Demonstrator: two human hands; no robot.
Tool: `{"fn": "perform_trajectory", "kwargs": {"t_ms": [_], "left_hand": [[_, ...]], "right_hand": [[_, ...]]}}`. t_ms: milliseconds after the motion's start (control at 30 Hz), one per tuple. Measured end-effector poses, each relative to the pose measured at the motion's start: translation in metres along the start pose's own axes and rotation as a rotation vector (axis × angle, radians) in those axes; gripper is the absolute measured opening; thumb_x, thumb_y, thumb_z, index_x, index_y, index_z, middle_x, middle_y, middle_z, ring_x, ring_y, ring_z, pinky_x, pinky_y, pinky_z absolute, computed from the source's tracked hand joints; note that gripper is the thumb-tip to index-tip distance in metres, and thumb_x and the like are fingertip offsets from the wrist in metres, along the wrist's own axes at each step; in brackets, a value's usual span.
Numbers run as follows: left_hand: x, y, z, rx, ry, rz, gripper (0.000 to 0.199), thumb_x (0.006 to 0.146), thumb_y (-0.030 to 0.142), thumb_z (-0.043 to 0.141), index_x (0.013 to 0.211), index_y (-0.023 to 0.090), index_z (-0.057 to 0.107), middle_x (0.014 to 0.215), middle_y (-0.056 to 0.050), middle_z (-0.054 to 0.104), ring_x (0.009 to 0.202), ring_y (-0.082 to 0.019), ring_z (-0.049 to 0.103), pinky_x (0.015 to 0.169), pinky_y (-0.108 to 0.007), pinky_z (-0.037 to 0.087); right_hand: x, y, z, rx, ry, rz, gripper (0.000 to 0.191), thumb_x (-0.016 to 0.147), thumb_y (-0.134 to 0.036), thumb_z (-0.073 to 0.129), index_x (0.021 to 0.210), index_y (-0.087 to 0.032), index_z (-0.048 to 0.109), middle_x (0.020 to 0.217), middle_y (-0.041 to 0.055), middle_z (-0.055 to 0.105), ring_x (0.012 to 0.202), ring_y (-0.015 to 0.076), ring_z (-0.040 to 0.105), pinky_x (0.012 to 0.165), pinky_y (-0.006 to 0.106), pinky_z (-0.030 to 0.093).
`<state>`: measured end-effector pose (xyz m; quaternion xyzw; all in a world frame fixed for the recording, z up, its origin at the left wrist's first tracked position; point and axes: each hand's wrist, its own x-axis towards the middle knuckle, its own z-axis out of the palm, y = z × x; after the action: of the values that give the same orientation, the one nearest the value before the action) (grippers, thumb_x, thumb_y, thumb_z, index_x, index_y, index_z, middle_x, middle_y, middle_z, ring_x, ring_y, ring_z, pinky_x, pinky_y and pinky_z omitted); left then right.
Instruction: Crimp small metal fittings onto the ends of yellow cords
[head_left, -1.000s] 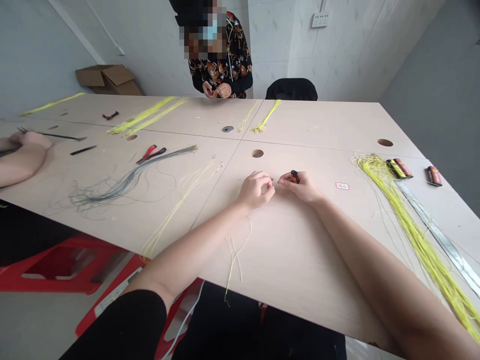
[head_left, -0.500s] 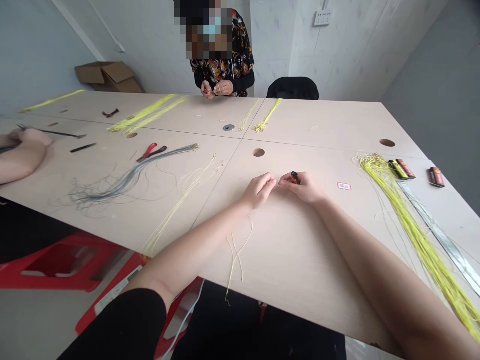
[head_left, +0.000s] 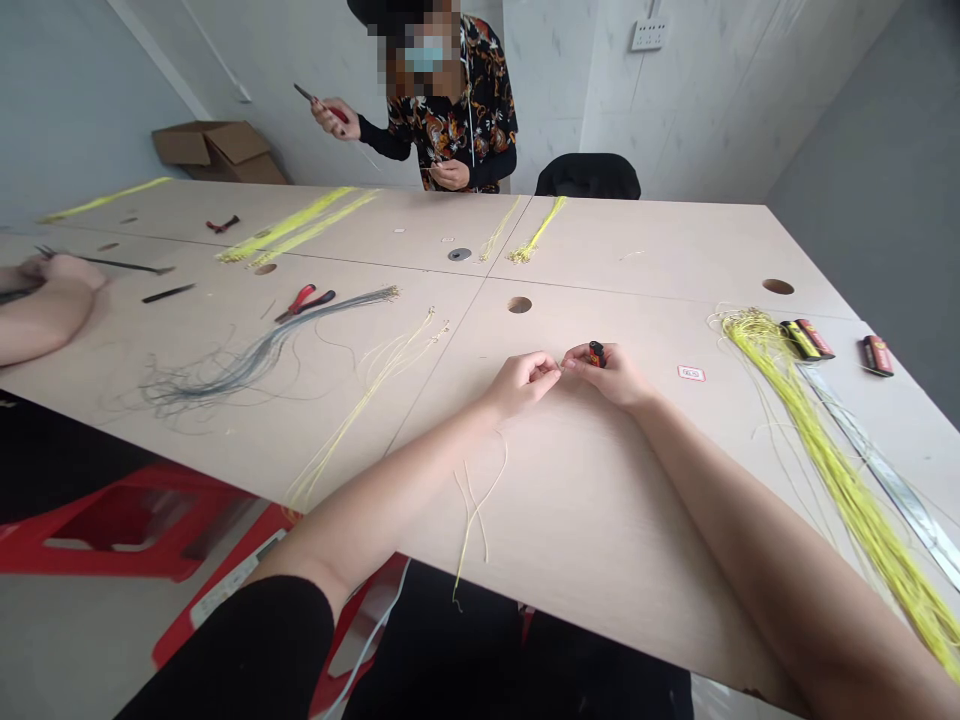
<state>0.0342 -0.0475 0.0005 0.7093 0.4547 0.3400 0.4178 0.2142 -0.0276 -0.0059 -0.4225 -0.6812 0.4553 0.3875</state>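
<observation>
Fingertips almost meeting over the table, my left hand (head_left: 526, 382) is closed in a pinch on a thin pale cord (head_left: 478, 510), whose loose ends trail below its wrist toward the table's front edge. My right hand (head_left: 606, 372) holds a small black-and-orange lighter (head_left: 597, 354) in its curled fingers. Its thumb and forefinger are also pinched together at the cord's tip, which is too small to make out clearly. To the left lies a thin bundle of yellow cords (head_left: 367, 395) with small metal ends.
A long yellow cord bundle (head_left: 814, 440) lies on the right, near red, black and yellow cylinders (head_left: 808, 340). Grey cords (head_left: 247, 365) and red-handled pliers (head_left: 304, 302) are at left. Across the table a person (head_left: 450, 130) holds pliers; another person's arms (head_left: 52, 310) rest far left.
My left fingers have shifted slightly right and loosened a little, while my right hand stays nearly still. The person opposite has raised one hand with pliers out to the side.
</observation>
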Motion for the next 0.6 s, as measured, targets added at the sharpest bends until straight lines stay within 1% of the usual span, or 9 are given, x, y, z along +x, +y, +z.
{"fn": "perform_trajectory", "kwargs": {"t_ms": [100,200,333,400,500,600], "left_hand": [[0.000,0.001,0.000,-0.028,0.002,0.033,0.019,0.078,0.033,0.051,0.070,0.016,0.052,0.060,0.003,0.050,0.050,-0.007,0.039,0.050,-0.022,0.030],[0.000,0.001,0.000,-0.047,0.003,0.030,0.018,0.078,0.032,0.051,0.070,0.016,0.052,0.062,0.002,0.052,0.051,-0.007,0.042,0.050,-0.021,0.032],[0.000,0.002,-0.001,-0.036,0.061,0.020,0.018,0.078,0.030,0.052,0.066,0.017,0.050,0.057,0.004,0.047,0.050,-0.007,0.039,0.050,-0.021,0.031],[-0.001,0.002,-0.001,-0.004,0.096,0.039,0.020,0.078,0.030,0.052,0.063,0.017,0.048,0.054,0.005,0.044,0.049,-0.006,0.037,0.049,-0.021,0.030],[-0.001,0.002,0.000,0.048,0.135,0.088,0.020,0.078,0.029,0.051,0.063,0.017,0.047,0.052,0.006,0.042,0.047,-0.006,0.036,0.050,-0.021,0.030],[-0.001,0.001,0.001,0.083,0.146,0.109,0.019,0.078,0.027,0.051,0.062,0.017,0.047,0.051,0.006,0.042,0.047,-0.006,0.035,0.049,-0.021,0.030]], "right_hand": [[0.000,-0.002,0.001,0.029,-0.007,0.000,0.036,0.069,-0.051,0.064,0.075,-0.016,0.064,0.070,0.0026,0.057,0.067,0.0138,0.047,0.067,0.030,0.038],[-0.002,-0.005,0.002,0.020,0.006,0.019,0.035,0.070,-0.050,0.064,0.074,-0.015,0.064,0.068,0.0024,0.056,0.066,0.0135,0.046,0.065,0.029,0.037],[-0.003,-0.010,0.002,0.002,0.074,0.084,0.035,0.072,-0.050,0.062,0.077,-0.016,0.066,0.060,-0.0010,0.048,0.058,0.0109,0.039,0.058,0.028,0.033],[-0.004,-0.011,0.002,0.005,0.105,0.119,0.035,0.073,-0.050,0.061,0.080,-0.016,0.066,0.058,-0.0024,0.044,0.056,0.0100,0.036,0.056,0.027,0.031],[-0.004,-0.010,0.003,-0.028,0.090,0.119,0.032,0.073,-0.047,0.062,0.076,-0.015,0.065,0.057,-0.0028,0.040,0.055,0.0094,0.033,0.054,0.027,0.028],[-0.004,-0.010,0.003,-0.077,0.057,0.102,0.030,0.072,-0.045,0.062,0.073,-0.015,0.065,0.056,-0.0029,0.038,0.056,0.0094,0.032,0.053,0.027,0.026]]}}
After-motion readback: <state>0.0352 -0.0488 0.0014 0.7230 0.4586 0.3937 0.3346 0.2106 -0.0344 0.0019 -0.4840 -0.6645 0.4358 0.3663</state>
